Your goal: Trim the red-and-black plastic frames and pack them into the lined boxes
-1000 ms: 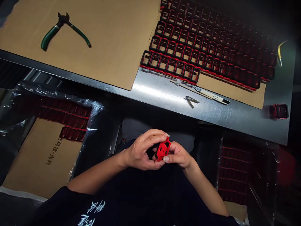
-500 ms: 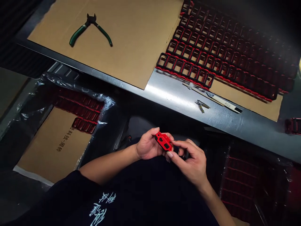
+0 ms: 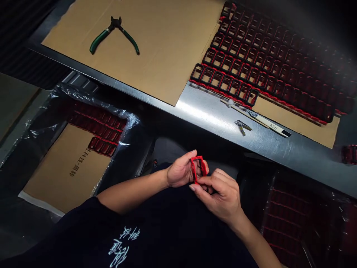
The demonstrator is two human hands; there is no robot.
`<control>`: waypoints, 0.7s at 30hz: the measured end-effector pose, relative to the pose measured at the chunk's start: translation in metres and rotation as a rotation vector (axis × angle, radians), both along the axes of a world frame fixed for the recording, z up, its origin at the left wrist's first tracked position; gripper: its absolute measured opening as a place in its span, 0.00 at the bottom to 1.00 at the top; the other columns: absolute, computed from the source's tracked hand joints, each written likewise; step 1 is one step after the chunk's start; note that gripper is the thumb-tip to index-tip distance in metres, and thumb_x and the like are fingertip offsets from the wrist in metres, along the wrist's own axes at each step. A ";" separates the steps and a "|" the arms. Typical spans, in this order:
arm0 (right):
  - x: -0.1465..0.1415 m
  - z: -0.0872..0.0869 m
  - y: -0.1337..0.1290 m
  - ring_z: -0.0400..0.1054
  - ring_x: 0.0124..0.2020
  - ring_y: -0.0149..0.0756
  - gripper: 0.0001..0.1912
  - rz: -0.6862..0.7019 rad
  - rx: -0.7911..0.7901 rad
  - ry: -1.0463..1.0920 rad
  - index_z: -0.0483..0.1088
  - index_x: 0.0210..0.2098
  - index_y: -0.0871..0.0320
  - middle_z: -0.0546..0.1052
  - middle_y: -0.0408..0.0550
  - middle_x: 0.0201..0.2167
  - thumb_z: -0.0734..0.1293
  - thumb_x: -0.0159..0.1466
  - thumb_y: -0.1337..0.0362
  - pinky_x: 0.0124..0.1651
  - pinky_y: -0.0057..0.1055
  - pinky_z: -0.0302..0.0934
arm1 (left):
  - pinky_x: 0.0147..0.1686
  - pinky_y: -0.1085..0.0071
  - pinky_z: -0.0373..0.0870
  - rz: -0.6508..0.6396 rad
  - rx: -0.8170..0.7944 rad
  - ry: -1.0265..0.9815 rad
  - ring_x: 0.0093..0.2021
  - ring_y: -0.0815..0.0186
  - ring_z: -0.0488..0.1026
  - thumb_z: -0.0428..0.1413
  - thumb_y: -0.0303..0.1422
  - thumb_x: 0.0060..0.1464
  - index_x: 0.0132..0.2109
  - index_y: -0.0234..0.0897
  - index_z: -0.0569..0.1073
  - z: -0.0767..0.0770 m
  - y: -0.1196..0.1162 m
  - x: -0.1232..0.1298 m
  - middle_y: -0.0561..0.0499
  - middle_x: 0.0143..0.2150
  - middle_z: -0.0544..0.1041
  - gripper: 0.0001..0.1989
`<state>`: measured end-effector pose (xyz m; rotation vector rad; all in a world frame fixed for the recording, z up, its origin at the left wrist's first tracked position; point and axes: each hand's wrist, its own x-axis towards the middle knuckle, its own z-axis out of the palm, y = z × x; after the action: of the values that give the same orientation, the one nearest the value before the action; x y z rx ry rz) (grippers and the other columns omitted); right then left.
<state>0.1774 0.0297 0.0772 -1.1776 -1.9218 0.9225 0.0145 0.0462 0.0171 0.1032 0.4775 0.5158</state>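
Between my two hands, in front of my dark shirt, is a small red rectangular frame [image 3: 192,166] with black parts along its sides and an open middle. My left hand [image 3: 181,172] cradles it from the left, thumb at its upper corner and fingers behind it. My right hand [image 3: 220,190] pinches its lower end between thumb and forefinger, the other fingers curled. The fingers behind the frame are partly hidden.
On the metal table [image 3: 206,115] lie cardboard [image 3: 156,48], green-handled cutting pliers [image 3: 115,23], rows of red-black frames [image 3: 235,70], a white pen-like tool marked A55 [image 3: 272,126] and small clippers [image 3: 243,126]. Below left, a plastic-lined box holds more frames [image 3: 103,145]; others [image 3: 288,212] sit lower right.
The red frame has turned in my hands: its side face showed before, and now its open middle faces me. My right hand has moved slightly left and down. The view has shifted slightly.
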 end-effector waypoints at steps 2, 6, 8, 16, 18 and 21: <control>-0.001 -0.001 0.000 0.62 0.19 0.30 0.05 0.020 0.052 -0.042 0.78 0.32 0.55 0.72 0.40 0.16 0.74 0.64 0.63 0.26 0.30 0.61 | 0.26 0.72 0.67 -0.041 0.016 0.041 0.22 0.63 0.75 0.42 0.61 0.63 0.36 0.29 0.74 0.002 0.002 0.002 0.44 0.24 0.79 0.36; -0.001 -0.003 -0.001 0.62 0.20 0.30 0.07 0.045 0.097 -0.090 0.77 0.31 0.56 0.73 0.41 0.17 0.75 0.64 0.61 0.27 0.30 0.61 | 0.20 0.74 0.63 -0.092 0.049 0.107 0.17 0.66 0.70 0.39 0.64 0.61 0.32 0.31 0.73 0.007 0.003 0.005 0.46 0.20 0.76 0.39; -0.002 -0.004 -0.001 0.62 0.20 0.30 0.08 0.049 0.097 -0.093 0.77 0.31 0.57 0.73 0.41 0.17 0.75 0.64 0.61 0.26 0.30 0.60 | 0.20 0.74 0.62 -0.100 0.063 0.180 0.16 0.67 0.68 0.38 0.66 0.60 0.31 0.31 0.73 0.010 0.004 0.007 0.47 0.17 0.75 0.41; -0.003 -0.006 -0.002 0.61 0.19 0.30 0.10 0.032 0.094 -0.129 0.79 0.30 0.56 0.72 0.41 0.17 0.73 0.65 0.58 0.26 0.29 0.60 | 0.17 0.75 0.56 -0.105 0.095 0.467 0.14 0.71 0.61 0.37 0.66 0.60 0.27 0.32 0.72 0.021 0.005 0.012 0.53 0.12 0.65 0.41; -0.003 -0.006 -0.002 0.61 0.19 0.30 0.09 0.032 0.098 -0.133 0.79 0.31 0.56 0.72 0.41 0.17 0.73 0.65 0.58 0.26 0.29 0.60 | 0.17 0.75 0.55 -0.107 0.126 0.505 0.14 0.71 0.60 0.37 0.67 0.59 0.26 0.33 0.72 0.020 0.004 0.012 0.54 0.12 0.64 0.42; -0.003 -0.005 -0.003 0.61 0.19 0.30 0.09 0.032 0.090 -0.125 0.78 0.31 0.56 0.72 0.41 0.17 0.73 0.65 0.59 0.26 0.30 0.61 | 0.17 0.74 0.55 -0.128 0.151 0.532 0.14 0.71 0.61 0.35 0.69 0.56 0.26 0.34 0.72 0.016 0.002 0.013 0.53 0.12 0.65 0.43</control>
<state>0.1742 0.0270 0.0721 -1.1794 -2.0647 0.7868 0.0277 0.0483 0.0334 0.4197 0.9441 0.3942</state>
